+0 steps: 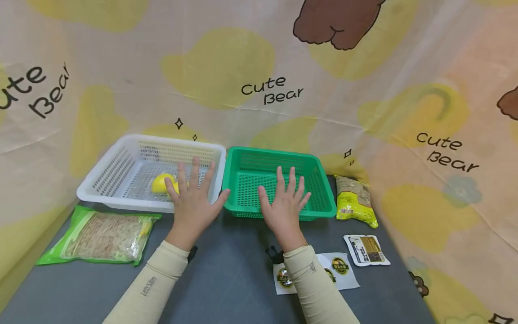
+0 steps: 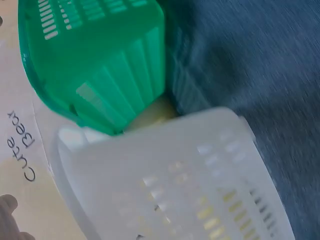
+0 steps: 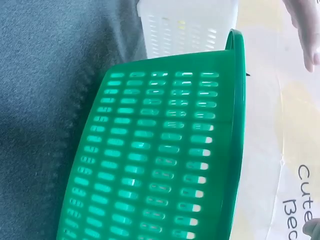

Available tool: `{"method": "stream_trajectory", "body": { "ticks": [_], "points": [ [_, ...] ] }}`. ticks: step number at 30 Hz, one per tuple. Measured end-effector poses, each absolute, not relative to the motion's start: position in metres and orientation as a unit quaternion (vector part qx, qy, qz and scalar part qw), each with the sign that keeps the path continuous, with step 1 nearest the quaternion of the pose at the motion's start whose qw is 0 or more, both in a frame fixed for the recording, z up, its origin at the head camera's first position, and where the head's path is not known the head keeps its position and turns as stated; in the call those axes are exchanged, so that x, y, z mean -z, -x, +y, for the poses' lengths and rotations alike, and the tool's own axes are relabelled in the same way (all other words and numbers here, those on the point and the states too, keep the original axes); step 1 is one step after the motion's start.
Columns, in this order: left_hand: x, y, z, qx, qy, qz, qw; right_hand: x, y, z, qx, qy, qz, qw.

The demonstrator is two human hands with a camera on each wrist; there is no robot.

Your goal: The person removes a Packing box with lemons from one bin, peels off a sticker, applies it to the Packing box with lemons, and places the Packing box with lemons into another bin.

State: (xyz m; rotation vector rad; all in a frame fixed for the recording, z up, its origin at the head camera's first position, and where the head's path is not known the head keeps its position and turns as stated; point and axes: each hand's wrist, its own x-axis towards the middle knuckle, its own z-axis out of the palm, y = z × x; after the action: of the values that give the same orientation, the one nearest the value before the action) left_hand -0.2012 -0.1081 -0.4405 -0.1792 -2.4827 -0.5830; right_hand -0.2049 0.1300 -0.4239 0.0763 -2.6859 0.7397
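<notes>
In the head view, you had two slotted plastic baskets: the white basket point(image 1: 125, 203) beneath and beyond your left hand point(image 1: 193, 209), and the green basket point(image 1: 243, 184) beneath and beyond your right hand point(image 1: 282, 213). At least one yellow item point(image 1: 163, 183) lay inside the white basket, just left of your left fingers point(image 1: 195, 177), which partly hid it. One green-edged bag point(image 1: 105, 236) lay left of your left hand; one yellow-bottomed bag point(image 1: 358, 202) and one brown-labelled pouch point(image 1: 366, 249) lay right of your right hand. Your right sleeve point(image 1: 319, 283) covered part of some white packaging with round emblems point(image 1: 348, 274), so its count could not be told. Both your hands were spread wide, palms down, with nothing held.

In the left wrist view, both baskets showed, their corners close together, yellow showing through the white slots. Fingertips point(image 2: 7, 215) showed only at the edge.

In the right wrist view, the green basket's slotted side stood large before the white one. Fingers at the right edge hung apart from its rim.
</notes>
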Motion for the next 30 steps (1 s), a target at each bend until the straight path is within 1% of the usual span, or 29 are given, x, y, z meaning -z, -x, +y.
{"method": "stream_trajectory", "body": {
  "ticks": [5,11,19,24,30],
  "points": [
    [0.439,0.203,-0.128,0.214,0.052,-0.932,0.287,0.422,0.207,0.126,-0.267,-0.029,-0.948,0.171],
    [0.434,0.200,-0.158,0.209,0.030,-0.942,0.262,0.420,0.209,0.120,-0.261,-0.033,-0.951,0.165],
    [0.433,0.198,-0.213,0.198,-0.003,-0.950,0.243,0.417,0.211,0.105,-0.267,-0.045,-0.949,0.161],
    [0.430,0.202,-0.260,0.183,-0.014,-0.960,0.213,0.416,0.209,0.096,-0.274,-0.054,-0.947,0.159],
    [0.428,0.210,-0.313,0.176,-0.026,-0.971,0.158,0.419,0.206,0.086,-0.282,-0.065,-0.944,0.155]
  ]
}}
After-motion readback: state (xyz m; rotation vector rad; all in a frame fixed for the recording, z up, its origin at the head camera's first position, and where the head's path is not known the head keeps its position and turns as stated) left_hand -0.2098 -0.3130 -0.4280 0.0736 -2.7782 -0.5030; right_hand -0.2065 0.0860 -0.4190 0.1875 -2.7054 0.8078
